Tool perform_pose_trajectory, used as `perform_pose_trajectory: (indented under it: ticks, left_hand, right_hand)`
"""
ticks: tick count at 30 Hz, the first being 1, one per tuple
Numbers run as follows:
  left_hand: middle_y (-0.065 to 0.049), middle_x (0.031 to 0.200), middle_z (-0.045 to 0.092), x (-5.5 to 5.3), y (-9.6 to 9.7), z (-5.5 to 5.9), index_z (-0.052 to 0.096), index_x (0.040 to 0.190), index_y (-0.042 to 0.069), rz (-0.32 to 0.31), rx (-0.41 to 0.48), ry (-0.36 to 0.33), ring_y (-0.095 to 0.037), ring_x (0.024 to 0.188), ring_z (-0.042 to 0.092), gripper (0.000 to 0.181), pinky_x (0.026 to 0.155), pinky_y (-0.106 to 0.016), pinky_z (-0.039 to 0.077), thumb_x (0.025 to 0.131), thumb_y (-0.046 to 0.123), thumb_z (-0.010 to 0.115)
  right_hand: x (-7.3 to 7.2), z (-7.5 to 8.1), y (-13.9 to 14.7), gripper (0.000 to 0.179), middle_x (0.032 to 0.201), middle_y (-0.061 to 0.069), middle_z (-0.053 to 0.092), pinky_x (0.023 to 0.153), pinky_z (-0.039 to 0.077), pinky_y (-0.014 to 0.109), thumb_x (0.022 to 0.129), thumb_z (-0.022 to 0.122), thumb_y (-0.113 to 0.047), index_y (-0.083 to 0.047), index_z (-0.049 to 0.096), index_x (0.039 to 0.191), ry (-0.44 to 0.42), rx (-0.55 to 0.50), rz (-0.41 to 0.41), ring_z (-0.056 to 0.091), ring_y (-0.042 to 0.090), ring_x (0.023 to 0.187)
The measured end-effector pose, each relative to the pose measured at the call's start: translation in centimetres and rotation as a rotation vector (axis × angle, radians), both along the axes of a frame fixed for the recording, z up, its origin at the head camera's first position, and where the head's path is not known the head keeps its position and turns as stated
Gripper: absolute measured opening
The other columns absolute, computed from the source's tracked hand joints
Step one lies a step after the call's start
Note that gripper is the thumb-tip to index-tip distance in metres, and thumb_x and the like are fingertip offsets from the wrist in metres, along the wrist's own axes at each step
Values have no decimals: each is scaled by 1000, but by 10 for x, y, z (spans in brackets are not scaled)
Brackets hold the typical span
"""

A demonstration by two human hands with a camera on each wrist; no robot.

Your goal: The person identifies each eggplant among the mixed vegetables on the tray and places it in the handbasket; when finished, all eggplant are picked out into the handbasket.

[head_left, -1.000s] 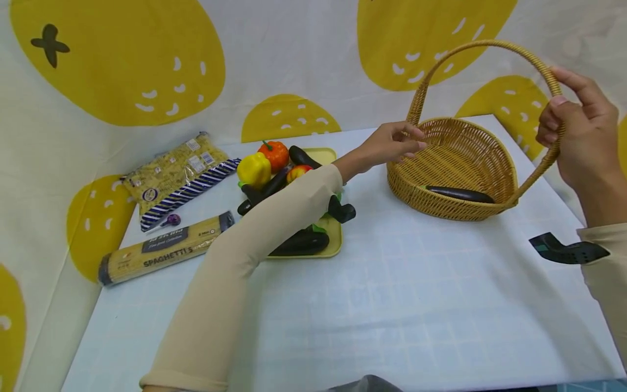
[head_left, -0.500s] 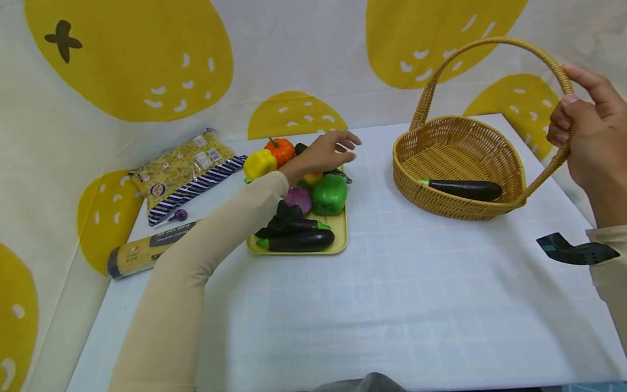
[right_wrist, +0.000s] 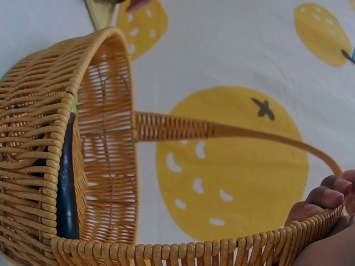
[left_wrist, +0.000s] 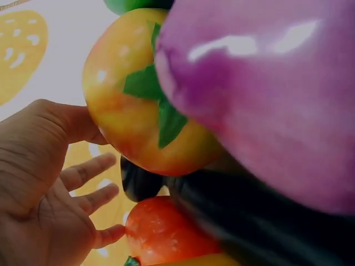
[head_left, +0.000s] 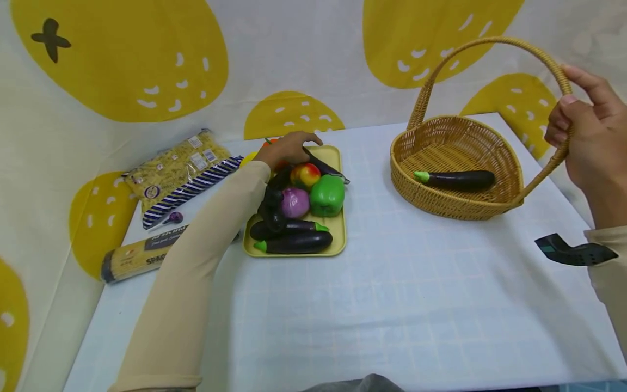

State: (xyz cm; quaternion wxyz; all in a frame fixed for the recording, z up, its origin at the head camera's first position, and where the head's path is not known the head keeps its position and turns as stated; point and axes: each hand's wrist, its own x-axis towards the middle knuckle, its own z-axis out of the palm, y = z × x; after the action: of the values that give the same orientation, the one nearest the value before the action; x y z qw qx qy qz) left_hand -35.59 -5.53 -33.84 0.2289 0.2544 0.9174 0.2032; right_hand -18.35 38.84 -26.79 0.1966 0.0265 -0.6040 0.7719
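My left hand [head_left: 289,148] reaches over the back of the yellow tray [head_left: 337,244], fingers spread around the far end of an eggplant [head_left: 320,163]. In the left wrist view, its thumb passes behind a red-and-yellow tomato [left_wrist: 138,100], and the other fingers are extended near an orange pepper [left_wrist: 166,230]. A purple onion [head_left: 295,202], a green bell pepper [head_left: 327,195] and several more eggplants crowd the tray. On the right, my right hand [head_left: 595,130] grips the handle of a wicker basket [head_left: 436,204]. One eggplant [head_left: 460,180] lies inside the basket.
Left of the tray are a pasta bag [head_left: 181,169], a spaghetti pack [head_left: 142,258] and a small purple-headed item [head_left: 173,218]. A fruit-patterned cloth [head_left: 294,71] hangs behind the white table [head_left: 392,305]. The basket handle arches high above its rim.
My left hand has moved from the basket's left rim leftward to the back of the tray. The eggplant in the basket has shifted off the front wall. My right hand keeps hold of the handle.
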Motion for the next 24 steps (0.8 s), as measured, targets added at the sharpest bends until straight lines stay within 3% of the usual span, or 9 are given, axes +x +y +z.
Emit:
perform_pose_trajectory:
  ticks: [3,10,16,24]
  left_hand:
    - [-12,153,37,-2,2,1,49,144,17,4,-47,-28,-28,123,38,55,104,-41,40,91,3,53]
    - [-4,148,41,-4,8,6,54,137,32,91,-247,-156,-30,124,38,50,104,-49,37,93,9,54]
    - [-7,141,47,-10,11,-3,60,128,27,-3,-262,-59,-34,129,33,41,111,-59,22,92,8,59]
    - [-9,137,51,-13,6,-9,62,124,22,-88,-194,16,-31,126,40,31,113,-58,22,94,11,61]
  right_hand:
    - [-1,1,0,37,73,7,36,51,24,25,100,54,-8,-12,58,137,13,4,-2,28,17,60]
    - [-1,-1,-2,37,69,7,36,52,20,26,99,54,-4,-6,57,136,82,14,19,27,16,58]
    - [-1,-3,-2,38,67,7,36,51,19,26,98,56,-4,-1,56,135,134,6,53,27,16,55]
    - [-1,-3,-1,38,67,7,35,51,18,26,98,57,-4,-2,55,136,128,-1,50,27,16,55]
